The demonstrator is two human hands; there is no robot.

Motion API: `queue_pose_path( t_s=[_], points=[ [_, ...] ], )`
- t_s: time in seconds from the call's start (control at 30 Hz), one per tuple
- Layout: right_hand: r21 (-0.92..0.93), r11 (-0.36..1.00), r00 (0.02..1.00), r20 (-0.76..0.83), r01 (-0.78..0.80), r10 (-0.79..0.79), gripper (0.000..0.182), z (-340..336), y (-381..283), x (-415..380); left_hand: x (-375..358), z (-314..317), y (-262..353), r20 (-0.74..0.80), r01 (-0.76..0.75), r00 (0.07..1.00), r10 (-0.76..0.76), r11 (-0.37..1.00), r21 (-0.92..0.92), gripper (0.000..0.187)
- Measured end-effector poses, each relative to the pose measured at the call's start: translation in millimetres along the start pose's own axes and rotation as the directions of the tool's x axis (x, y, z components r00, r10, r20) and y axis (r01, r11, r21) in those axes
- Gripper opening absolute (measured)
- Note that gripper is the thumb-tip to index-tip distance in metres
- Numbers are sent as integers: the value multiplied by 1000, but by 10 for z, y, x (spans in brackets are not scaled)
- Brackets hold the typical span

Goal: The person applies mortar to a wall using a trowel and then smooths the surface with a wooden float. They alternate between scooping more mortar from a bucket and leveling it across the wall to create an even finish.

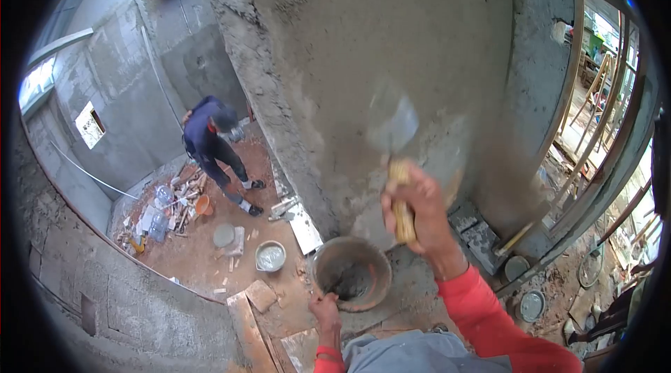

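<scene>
Head view; trowel (399, 171) in right hand (423, 211)

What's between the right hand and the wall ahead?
A trowel, in the head view: the right hand grips its yellowish handle, its blurred blade toward the wall; contact unclear.

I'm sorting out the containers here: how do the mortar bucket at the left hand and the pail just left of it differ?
Contents: the mortar bucket has dark grey mortar low inside; the pail holds something paler and shinier.
Contact: the left hand grips the mortar bucket's rim; no hand touches the pail.
Size in view: the mortar bucket looks larger than the pail, perhaps partly from being nearer.
Both are round and open-topped.
</scene>
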State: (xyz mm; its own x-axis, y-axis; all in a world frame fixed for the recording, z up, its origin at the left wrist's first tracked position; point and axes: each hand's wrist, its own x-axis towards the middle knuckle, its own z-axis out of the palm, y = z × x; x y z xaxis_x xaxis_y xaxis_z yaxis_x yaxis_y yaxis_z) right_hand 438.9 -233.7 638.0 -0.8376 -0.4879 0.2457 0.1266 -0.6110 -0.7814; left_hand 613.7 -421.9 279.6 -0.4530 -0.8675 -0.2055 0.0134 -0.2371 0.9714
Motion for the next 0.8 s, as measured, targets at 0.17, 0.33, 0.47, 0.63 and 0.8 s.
queue_pose_path(
  t_s=[0.17,0.33,0.47,0.63,0.8],
  points=[
    [-529,395,423,-73,751,-903,34,723,-778,947,32,-970,-217,-193,-41,980,40,999,-2,19],
    [-787,-204,-370,-33,582,-928,45,876,-1395,1551,351,-2254,-1361,-495,4,868,-37,998,-67,23],
    [-834,-287,17,334,471,-942,34,512,-1086,2306,491,-2080,-1012,-582,-37,810,68,997,64,18],
    [-659,87,661,723,747,-201,46,-475,692,1046,-355,-1594,112,-369,-141,912,178,982,125,22],
    [-924,164,694,369,346,618,44,-1122,1484,-491,-197,-1194,84,-110,-138,964,241,812,568,11]
  ],
)
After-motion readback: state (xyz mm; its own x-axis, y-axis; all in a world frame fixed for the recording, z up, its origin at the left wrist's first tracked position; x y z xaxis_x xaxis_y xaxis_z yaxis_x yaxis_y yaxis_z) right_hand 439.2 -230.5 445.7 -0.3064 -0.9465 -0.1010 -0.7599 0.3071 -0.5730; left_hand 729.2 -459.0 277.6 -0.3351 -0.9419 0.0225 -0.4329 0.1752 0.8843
